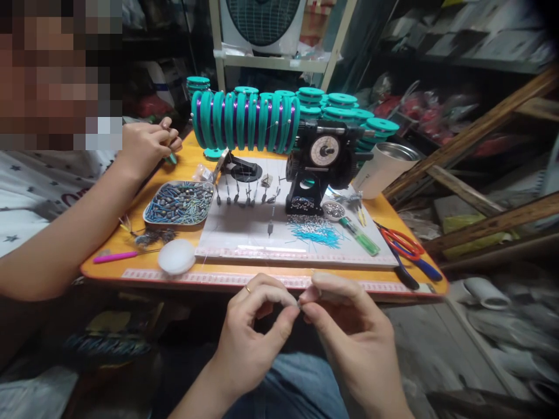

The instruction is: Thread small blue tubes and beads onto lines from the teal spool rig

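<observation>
My left hand [257, 326] and my right hand [353, 331] meet fingertip to fingertip above my lap, just off the table's front edge. Both are closed in a pinch on something tiny between thumbs and index fingers, too small to make out. Beyond them lies a white board [236, 238] with a printed ruler strip. On it stands a black winder [325, 157] carrying a row of teal spools [244, 122] wound with purple line. Several small rigs with grey weights [248, 201] hang on fine lines below the spools. Light blue tubes [317, 233] and small silver pieces lie piled nearby.
At the left are a tray [151, 221] of weights, a white round lid [176, 256] and a pink-handled needle tool [116, 256]. Red-handled scissors [402, 243], blue-handled pliers [423, 267] and a metal-rimmed cup [384, 171] stand right. Another person's hand [151, 145] is at the left edge.
</observation>
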Action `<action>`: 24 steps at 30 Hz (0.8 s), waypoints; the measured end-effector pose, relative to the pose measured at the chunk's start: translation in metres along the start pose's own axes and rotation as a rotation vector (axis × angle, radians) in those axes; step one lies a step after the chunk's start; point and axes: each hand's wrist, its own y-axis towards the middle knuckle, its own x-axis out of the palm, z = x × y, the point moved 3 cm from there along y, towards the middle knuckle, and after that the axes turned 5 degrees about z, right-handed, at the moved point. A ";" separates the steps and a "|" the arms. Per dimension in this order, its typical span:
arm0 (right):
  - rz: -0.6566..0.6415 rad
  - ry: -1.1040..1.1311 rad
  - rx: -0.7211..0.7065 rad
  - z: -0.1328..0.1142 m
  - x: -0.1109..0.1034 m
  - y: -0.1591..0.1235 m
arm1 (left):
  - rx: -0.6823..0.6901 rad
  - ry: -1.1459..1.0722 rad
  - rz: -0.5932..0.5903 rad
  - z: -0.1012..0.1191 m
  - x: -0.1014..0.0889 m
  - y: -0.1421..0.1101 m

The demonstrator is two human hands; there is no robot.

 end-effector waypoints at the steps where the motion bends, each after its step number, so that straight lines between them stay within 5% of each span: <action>1: 0.024 0.022 0.015 0.003 0.002 0.000 | -0.005 -0.005 0.005 0.000 0.001 0.000; 15: 0.070 0.062 0.099 0.013 0.006 0.000 | -0.035 -0.038 0.077 -0.003 -0.006 -0.001; 20: 0.168 0.209 0.256 0.014 0.008 -0.002 | -0.031 -0.113 0.089 -0.004 -0.007 -0.002; 24: 0.091 0.343 0.366 0.015 0.014 0.000 | -0.015 -0.137 0.068 -0.004 0.000 0.000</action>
